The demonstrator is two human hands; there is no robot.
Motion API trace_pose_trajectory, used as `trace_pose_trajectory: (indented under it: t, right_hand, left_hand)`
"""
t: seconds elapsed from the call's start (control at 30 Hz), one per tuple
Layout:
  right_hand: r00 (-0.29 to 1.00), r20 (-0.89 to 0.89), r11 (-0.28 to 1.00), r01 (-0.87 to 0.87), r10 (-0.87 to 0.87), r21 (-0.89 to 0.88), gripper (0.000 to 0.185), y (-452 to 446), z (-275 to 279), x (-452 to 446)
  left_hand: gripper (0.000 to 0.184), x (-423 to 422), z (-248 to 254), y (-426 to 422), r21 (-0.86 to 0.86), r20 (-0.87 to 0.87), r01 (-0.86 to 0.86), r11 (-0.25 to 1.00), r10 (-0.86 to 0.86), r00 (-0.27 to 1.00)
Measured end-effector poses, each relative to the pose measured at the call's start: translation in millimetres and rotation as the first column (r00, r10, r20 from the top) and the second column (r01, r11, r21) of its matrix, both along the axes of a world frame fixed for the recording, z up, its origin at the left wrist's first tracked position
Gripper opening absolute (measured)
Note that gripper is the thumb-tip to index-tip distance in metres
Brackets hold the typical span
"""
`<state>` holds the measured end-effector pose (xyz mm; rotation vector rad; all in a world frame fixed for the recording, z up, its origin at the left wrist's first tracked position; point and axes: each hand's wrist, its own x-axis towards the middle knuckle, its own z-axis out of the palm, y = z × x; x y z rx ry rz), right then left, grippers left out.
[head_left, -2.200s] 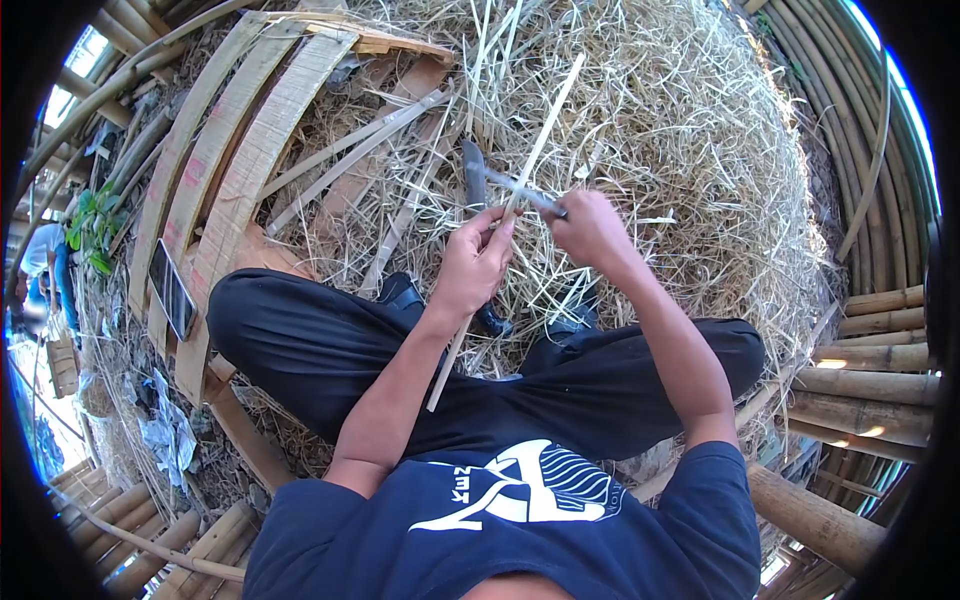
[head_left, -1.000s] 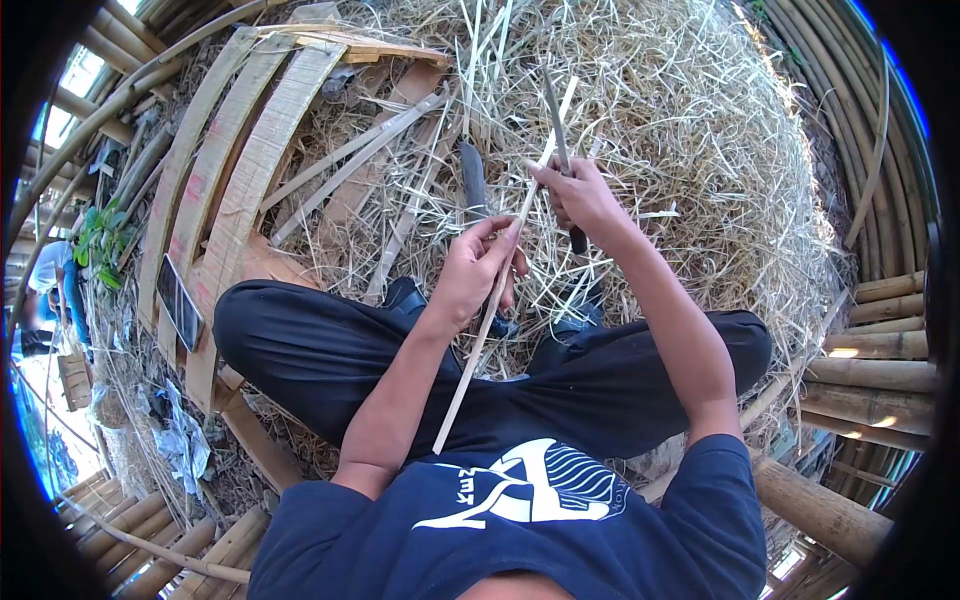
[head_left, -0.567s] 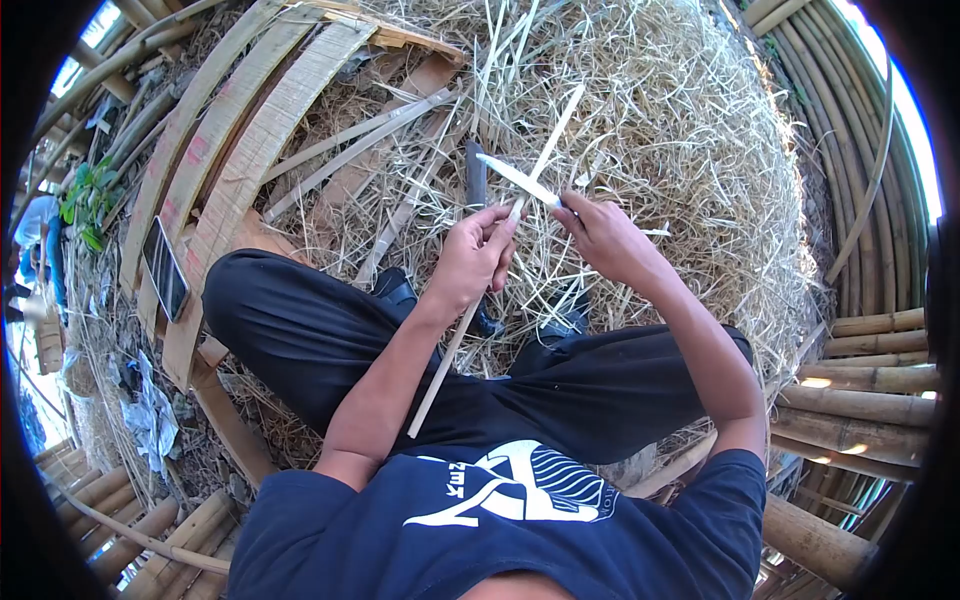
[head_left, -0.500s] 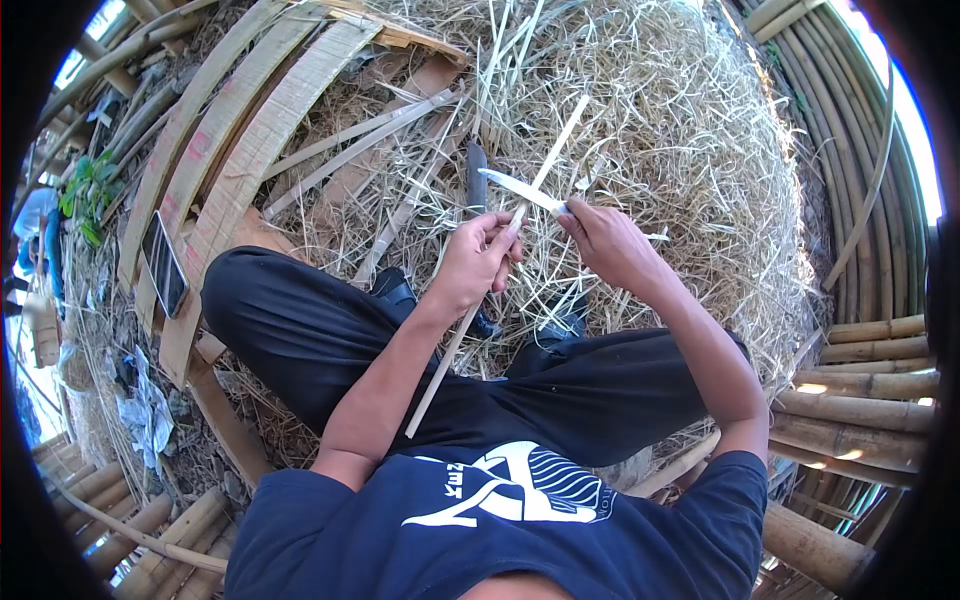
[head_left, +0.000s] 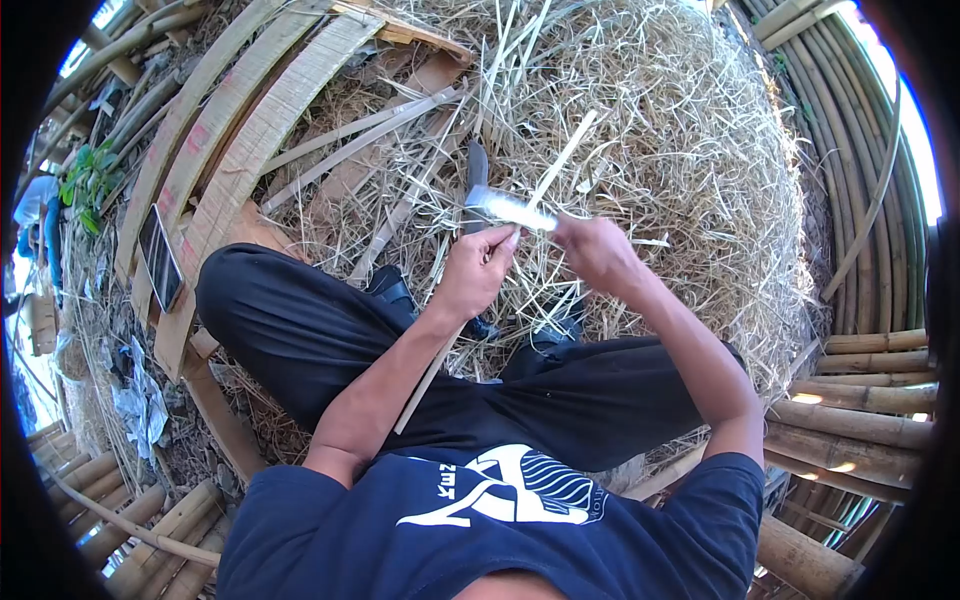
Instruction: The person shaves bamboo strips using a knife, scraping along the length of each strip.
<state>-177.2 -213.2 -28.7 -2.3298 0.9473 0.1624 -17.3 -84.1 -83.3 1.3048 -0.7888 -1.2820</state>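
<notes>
Pinched in my left hand [head_left: 477,272] is a thin, pale bamboo strip [head_left: 565,155], slanting from my lap up over the shavings. My right hand [head_left: 598,250] is closed round the handle of a knife [head_left: 512,208], whose bright blade is smeared by motion. The blade lies across the strip just beyond my left fingertips; whether it cuts in cannot be made out. Behind the blade, a dark blade-like tool [head_left: 477,165] rests on the shavings. My fingers hide part of the strip and the knife handle.
Curled shavings [head_left: 690,180] cover the ground ahead. Curved wooden planks [head_left: 235,165] stand at the left, with a phone [head_left: 160,260] on them. Bamboo poles [head_left: 855,430] line the right side. Split strips [head_left: 365,150] lie near the planks. A person [head_left: 40,215] is partly visible far left.
The knife has moved down along the strip toward my left fingers, its blade now blurred. My left hand and the strip have shifted slightly.
</notes>
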Motion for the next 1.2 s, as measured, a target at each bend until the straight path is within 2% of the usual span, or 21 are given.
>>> trace_pose_trajectory:
  t: [0.03, 0.07, 0.1, 0.13, 0.17, 0.23, 0.27, 0.33, 0.47, 0.6, 0.7, 0.73, 0.8, 0.9, 0.93, 1.0, 1.03, 1.07, 1.1, 1.13, 1.2]
  right_hand:
    - [0.969, -0.232, 0.995, 0.097, -0.089, 0.021, 0.03, -14, 11, 4]
    - [0.944, -0.233, 0.97, 0.211, -0.234, -0.122, 0.034, -39, -15, -10]
    - [0.904, -0.29, 0.948, 0.286, -0.314, -0.137, 0.034, -54, 2, -17]
    - [0.902, -0.222, 0.926, 0.338, -0.37, -0.169, 0.037, -82, -16, -41]
    - [0.838, -0.187, 0.858, 0.501, -0.513, -0.108, 0.041, -95, -13, -55]
    - [0.831, -0.081, 0.828, 0.532, -0.551, -0.174, 0.046, -104, -10, -65]
    - [0.845, 0.001, 0.824, 0.521, -0.535, -0.222, 0.046, -103, -13, -68]
    - [0.856, 0.023, 0.857, 0.516, -0.516, 0.024, 0.043, -75, 2, -48]
    - [0.993, -0.008, 0.988, 0.118, -0.118, 0.102, 0.043, -24, 7, -10]
    - [0.989, 0.124, 0.995, -0.091, 0.085, 0.041, 0.038, 5, 5, 3]
    - [0.96, 0.229, 0.987, -0.158, 0.162, -0.036, 0.035, 10, 1, 4]
    - [0.96, 0.228, 0.987, -0.159, 0.162, -0.034, 0.035, 9, 1, 4]
    - [0.985, 0.064, 0.98, -0.154, 0.163, -0.124, 0.035, 4, -1, 3]
    - [0.974, 0.08, 0.949, -0.188, 0.214, -0.254, 0.032, -8, -20, -4]
    - [0.974, 0.034, 0.935, -0.203, 0.222, -0.29, 0.031, -12, -22, -4]
    - [0.964, -0.238, 0.992, 0.102, -0.117, -0.072, 0.028, -36, -20, -8]
    - [0.881, -0.207, 0.905, 0.412, -0.425, -0.106, 0.029, -72, -22, -26]
    - [0.709, -0.175, 0.729, 0.673, -0.684, -0.125, 0.035, -109, -24, -60]
    - [0.766, -0.063, 0.743, 0.595, -0.639, -0.307, 0.034, -128, -27, -92]
    - [0.661, 0.002, 0.64, 0.727, -0.751, -0.249, 0.04, -132, -18, -96]
    - [0.685, 0.174, 0.657, 0.729, -0.708, -0.193, 0.047, -123, -5, -90]
  left_hand:
    - [0.023, 0, 5, 4, 0.045, -0.074, 0.014, 0.999, -0.011, 0.997]
    - [0.024, 1, 11, 8, 0.085, -0.145, 0.034, 0.996, -0.021, 0.989]
    - [0.025, 0, 20, 12, 0.111, -0.11, 0.081, 0.99, -0.069, 0.992]
    - [0.025, -2, 16, 17, 0.094, -0.093, 0.128, 0.987, -0.12, 0.988]
    - [0.026, -2, 18, 16, 0.082, -0.115, 0.139, 0.987, -0.129, 0.985]
    - [0.026, 2, 24, 12, 0.068, -0.138, 0.153, 0.986, -0.143, 0.98]
    - [0.027, 4, 26, 8, 0.089, -0.165, 0.111, 0.99, -0.096, 0.982]
    - [0.027, 2, 29, 3, 0.113, -0.2, 0.06, 0.992, -0.036, 0.979]
    - [0.028, 6, 22, 0, 0.089, -0.182, 0.05, 0.995, -0.034, 0.983]
    - [0.023, 4, 14, -2, 0.026, -0.122, -0.053, 0.998, 0.056, 0.991]
    - [0.018, 7, 14, -1, 0.116, -0.098, -0.034, 0.993, 0.046, 0.994]
    - [0.018, 7, 9, 0, 0.08, -0.063, -0.044, 0.996, 0.049, 0.997]
    - [0.018, 4, 5, 1, 0.046, -0.029, -0.05, 0.998, 0.051, 0.998]
    - [0.018, 1, 7, -2, 0.038, -0.013, -0.062, 0.997, 0.062, 0.998]
    - [0.019, 3, 10, -3, 0.059, -0.092, -0.072, 0.996, 0.077, 0.993]
    - [0.019, 1, 24, 3, 0.089, -0.169, -0.066, 0.994, 0.08, 0.982]
    - [0.019, 0, 38, 9, 0.113, -0.2, -0.035, 0.993, 0.057, 0.978]
    - [0.021, 1, 46, 15, 0.141, -0.234, -0.011, 0.99, 0.044, 0.971]
    - [0.024, 7, 47, 15, 0.146, -0.298, 0.037, 0.989, 0.008, 0.955]
    - [0.024, 13, 46, 14, 0.144, -0.292, 0.041, 0.989, 0.002, 0.956]
    - [0.026, 17, 40, 8, 0.158, -0.348, 0.018, 0.987, 0.038, 0.937]
